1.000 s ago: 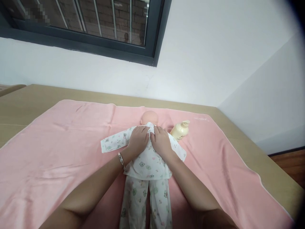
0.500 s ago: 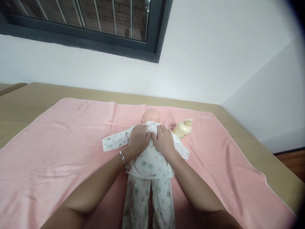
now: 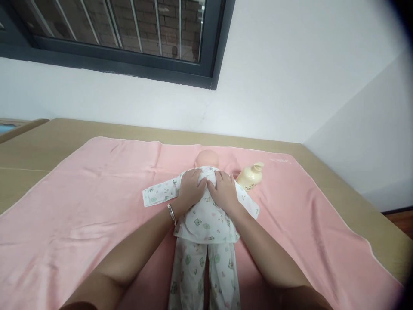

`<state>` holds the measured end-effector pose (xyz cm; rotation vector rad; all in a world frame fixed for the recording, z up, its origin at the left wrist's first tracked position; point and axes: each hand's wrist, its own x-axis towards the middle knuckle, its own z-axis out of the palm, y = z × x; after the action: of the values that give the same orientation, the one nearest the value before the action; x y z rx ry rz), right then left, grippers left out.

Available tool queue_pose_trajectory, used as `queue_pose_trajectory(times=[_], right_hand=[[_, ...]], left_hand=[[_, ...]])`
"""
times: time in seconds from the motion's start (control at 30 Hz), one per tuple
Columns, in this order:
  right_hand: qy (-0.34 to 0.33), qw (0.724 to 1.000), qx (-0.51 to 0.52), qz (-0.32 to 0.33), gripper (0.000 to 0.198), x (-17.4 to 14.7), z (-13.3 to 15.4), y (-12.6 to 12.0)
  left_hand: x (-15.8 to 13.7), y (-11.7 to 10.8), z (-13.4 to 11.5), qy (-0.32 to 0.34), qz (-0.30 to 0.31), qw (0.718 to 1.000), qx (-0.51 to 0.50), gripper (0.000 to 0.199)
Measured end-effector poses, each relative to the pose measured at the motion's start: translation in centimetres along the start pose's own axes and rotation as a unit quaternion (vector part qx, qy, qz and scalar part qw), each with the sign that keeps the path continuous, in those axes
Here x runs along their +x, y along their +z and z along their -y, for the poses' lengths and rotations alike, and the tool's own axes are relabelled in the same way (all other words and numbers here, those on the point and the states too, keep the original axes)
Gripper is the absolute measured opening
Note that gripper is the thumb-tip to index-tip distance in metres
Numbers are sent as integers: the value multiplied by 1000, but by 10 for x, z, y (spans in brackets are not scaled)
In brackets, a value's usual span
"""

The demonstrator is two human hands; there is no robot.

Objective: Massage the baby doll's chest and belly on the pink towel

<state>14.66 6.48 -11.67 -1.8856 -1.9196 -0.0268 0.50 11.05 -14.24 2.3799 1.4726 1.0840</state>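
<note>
A baby doll in a white patterned top and matching trousers lies stretched out with its bald head away from me; no face shows. My left hand lies flat on the left side of its upper back, fingers extended. On the right side my right hand rests the same way, and the two thumbs nearly meet in the middle. A silver bangle circles my left wrist. Beside the doll's right-hand sleeve lies a cream pump bottle, tipped over.
A pink cloth with some wrinkles spreads under the doll. It covers much of a wooden tabletop. Behind stands a white wall with a dark-framed window.
The view has shifted slightly, so everything sits a little lower and further right. Both hands keep their place on the doll's back, with the thumbs slightly moved.
</note>
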Motion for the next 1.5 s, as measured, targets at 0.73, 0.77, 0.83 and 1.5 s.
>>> queue_pose_trajectory(times=[0.73,0.77,0.83,1.5], right_hand=[[7,999,-50,-6,51,-5,2,1],[10,998,-64,-10,52,-6,3,1],[15,996,-89,-18,54,-9,6,1],[-75,997,-11,5,36,2,1,-4]], left_hand=[[1,4,4,2,-3,1000,-2,33],[1,3,4,7,-2,1000,2,33],[1,0,1,22,3,1000,16,31],[2,-14,-16,100,74,985,120,24]])
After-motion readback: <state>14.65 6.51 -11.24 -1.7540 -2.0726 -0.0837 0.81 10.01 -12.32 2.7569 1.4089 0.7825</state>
